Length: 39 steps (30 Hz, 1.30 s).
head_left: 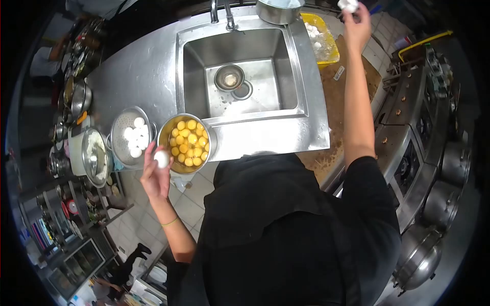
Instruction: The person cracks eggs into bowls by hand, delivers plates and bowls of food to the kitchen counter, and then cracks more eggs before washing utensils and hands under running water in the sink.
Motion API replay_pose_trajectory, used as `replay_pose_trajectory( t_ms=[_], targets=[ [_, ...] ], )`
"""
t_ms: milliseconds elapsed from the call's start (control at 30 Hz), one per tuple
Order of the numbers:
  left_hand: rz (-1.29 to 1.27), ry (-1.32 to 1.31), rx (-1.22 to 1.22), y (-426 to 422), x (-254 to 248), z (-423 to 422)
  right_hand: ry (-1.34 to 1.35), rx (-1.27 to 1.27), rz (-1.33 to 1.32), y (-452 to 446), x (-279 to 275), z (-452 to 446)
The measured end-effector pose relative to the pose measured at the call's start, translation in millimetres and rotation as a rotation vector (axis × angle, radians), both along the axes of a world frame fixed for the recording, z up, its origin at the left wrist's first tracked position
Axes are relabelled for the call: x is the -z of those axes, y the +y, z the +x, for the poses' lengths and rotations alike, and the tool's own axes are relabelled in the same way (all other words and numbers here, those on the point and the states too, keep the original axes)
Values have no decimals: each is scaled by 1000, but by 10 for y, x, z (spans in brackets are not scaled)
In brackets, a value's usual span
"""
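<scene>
My left hand (155,176) is closed around a white egg (162,159), held just in front of a steel pot (212,145) with many cracked eggs' yolks (190,138) in it. Left of that pot stands a colander (121,137) with several whole white eggs (135,136). Far out to the right, my right hand (357,29) grips a white eggshell (348,5) at the top of the view. Below and left of this hand sits a yellow bin (333,51) with broken shells inside.
A steel sink (240,106) holds a small metal bowl (228,78) by the drain. Behind it are a faucet (230,21) and a metal pot (279,14). A stove (403,132) lies to the right. Another bowl (95,158) stands left of the colander. A person's leg (133,257) shows at lower left.
</scene>
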<state>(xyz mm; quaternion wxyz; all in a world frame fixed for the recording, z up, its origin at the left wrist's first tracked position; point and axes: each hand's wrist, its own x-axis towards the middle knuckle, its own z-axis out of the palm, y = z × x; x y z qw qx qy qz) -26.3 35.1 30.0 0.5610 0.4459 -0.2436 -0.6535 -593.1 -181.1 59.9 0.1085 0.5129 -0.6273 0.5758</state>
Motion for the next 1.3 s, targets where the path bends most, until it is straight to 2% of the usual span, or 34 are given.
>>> replay_pose_trajectory(
  t_ms=[33, 67, 100, 133, 167, 233, 267, 300, 333, 400, 433, 500, 567, 600, 633, 700, 733, 767, 800, 833, 900, 1067, 1233, 1300],
  targets=[
    [-71, -55, 47, 13, 10, -57, 116, 190, 361, -192, 448, -344],
    [-66, -148, 97, 0, 13, -89, 129, 172, 307, -125, 681, -383],
    [-64, -337, 86, -16, -94, -244, 235, 7, 177, 175, 552, -88],
    [-189, -619, 101, -20, 8, -242, 102, -141, 213, 305, 527, 282],
    [-226, -617, 87, 2, -21, -331, -97, -295, 361, 603, 448, 817],
    [-120, -383, -16, 44, -72, -542, -194, -905, 525, 1093, 582, 1644],
    [-212, -742, 71, 2, -46, -569, -41, -1032, 626, 1393, 404, 2157],
    [-102, -792, 135, -22, -65, -622, -20, -1219, 607, 1597, 446, 2509],
    [-112, -911, 170, -55, -176, -692, 23, -1317, 593, 1702, 453, 2806],
    [-142, -934, 298, -124, -222, -710, 112, -1350, 502, 1781, 416, 3161],
    [-273, -947, 289, -137, -103, -664, 141, -1364, 467, 1771, 425, 3303],
    [-183, -851, 338, -183, -284, -456, 62, -1329, 463, 1711, 372, 3400],
    [-166, -660, 204, -389, -185, -25, -184, -1214, 631, 1662, 543, 3389],
    [-293, -1066, 65, -568, 19, 243, -389, -1209, 654, 1635, 661, 3372],
    [-284, -1234, -67, -768, 331, 512, -583, -1188, 699, 1644, 717, 3348],
    [-144, -1653, -122, -1040, 668, 923, -864, -1261, 791, 1644, 694, 3351],
    [-161, -1651, -144, -1171, 926, 1134, -906, -1296, 820, 1649, 675, 3351],
    [-53, -1676, -28, -1323, 1203, 1330, -947, -1324, 855, 1634, 645, 3374],
    [53, -1692, 96, -1390, 1238, 1356, -955, -1341, 864, 1644, 615, 3384],
    [39, -1683, 91, -1445, 1289, 1338, -955, -1348, 869, 1664, 571, 3394],
    [208, -1701, 146, -1404, 1105, 1270, -919, -1342, 871, 1698, 538, 3419],
    [159, -1712, 112, -1464, 1261, 1386, -987, -1292, 827, 1778, 537, 3525],
    [135, -1546, 51, -1504, 1293, 1515, -977, -1214, 800, 1828, 507, 3557],
    [50, -1482, 4, -1566, 1287, 1605, -961, -1178, 832, 1800, 515, 3519]
  ],
)
